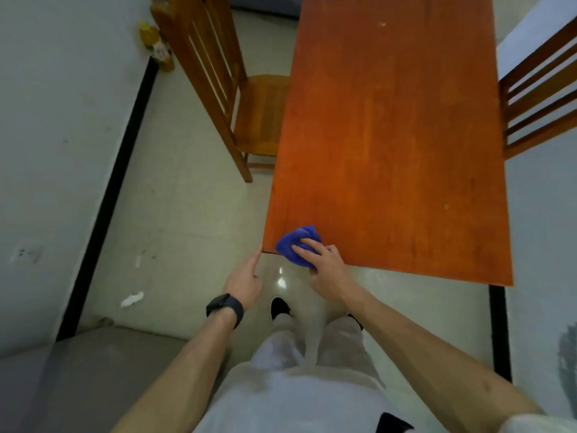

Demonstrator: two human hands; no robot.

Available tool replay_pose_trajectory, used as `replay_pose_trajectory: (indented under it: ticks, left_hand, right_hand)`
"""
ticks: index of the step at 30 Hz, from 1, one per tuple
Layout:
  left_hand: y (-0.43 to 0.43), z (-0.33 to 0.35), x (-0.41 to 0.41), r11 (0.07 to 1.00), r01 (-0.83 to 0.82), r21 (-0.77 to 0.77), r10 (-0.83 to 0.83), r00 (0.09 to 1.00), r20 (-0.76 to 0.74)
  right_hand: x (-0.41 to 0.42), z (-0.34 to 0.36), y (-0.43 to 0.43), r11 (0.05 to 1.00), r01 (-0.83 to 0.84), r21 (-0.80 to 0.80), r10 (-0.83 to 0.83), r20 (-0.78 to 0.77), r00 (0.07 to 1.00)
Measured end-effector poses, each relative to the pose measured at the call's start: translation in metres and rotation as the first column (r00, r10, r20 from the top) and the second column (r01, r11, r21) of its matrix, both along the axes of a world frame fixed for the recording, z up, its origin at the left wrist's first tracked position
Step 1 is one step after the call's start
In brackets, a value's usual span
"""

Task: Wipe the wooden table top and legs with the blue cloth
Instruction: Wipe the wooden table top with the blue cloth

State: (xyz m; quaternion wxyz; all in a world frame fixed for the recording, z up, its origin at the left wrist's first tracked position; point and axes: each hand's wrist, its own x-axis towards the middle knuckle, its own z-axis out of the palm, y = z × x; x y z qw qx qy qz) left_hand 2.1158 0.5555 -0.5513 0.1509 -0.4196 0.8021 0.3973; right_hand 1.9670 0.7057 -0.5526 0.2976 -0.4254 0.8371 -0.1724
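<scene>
The reddish wooden table top (393,135) stretches away from me. A bunched blue cloth (296,243) lies at its near left corner, partly hanging over the front edge. My right hand (324,267) grips the cloth, fingers on top of it and thumb below the table edge. My left hand (245,276), with a black watch on the wrist, touches the table's near left corner with a fingertip; its other fingers hang loosely curled and hold nothing. The table legs are hidden under the top.
A wooden chair (231,98) stands at the table's left side, another chair (540,98) at its right. A yellow bottle (156,45) stands by the left wall. A white scrap (132,299) lies on the tiled floor. My feet are just before the table.
</scene>
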Motion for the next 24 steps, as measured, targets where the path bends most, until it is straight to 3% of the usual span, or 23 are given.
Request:
replay_pose_trajectory:
  ticks: [6, 10, 13, 17, 24]
  left_hand:
    - [0.020, 0.010, 0.003, 0.986, -0.084, 0.142, 0.080, 0.996, 0.033]
    - [0.042, 0.021, 0.011, 0.960, -0.121, 0.252, 0.117, 0.993, 0.032]
    - [0.064, 0.035, 0.014, 0.945, -0.043, 0.325, 0.048, 0.999, -0.008]
    - [0.096, 0.061, 0.002, 0.866, -0.060, 0.497, 0.104, 0.993, -0.062]
    - [0.175, 0.102, -0.024, 0.817, -0.037, 0.575, 0.174, 0.967, -0.186]
  right_hand:
    - [0.029, 0.028, -0.005, 0.975, -0.195, 0.107, 0.160, 0.269, 0.950]
    - [0.043, 0.043, 0.024, 0.993, 0.071, 0.094, -0.105, 0.435, 0.894]
    - [0.037, 0.053, 0.062, 0.962, 0.268, 0.058, -0.261, 0.494, 0.829]
    - [0.017, 0.075, 0.116, 0.906, 0.423, -0.016, -0.339, 0.574, 0.746]
    - [0.008, 0.086, 0.210, 0.828, 0.560, -0.032, -0.410, 0.647, 0.643]
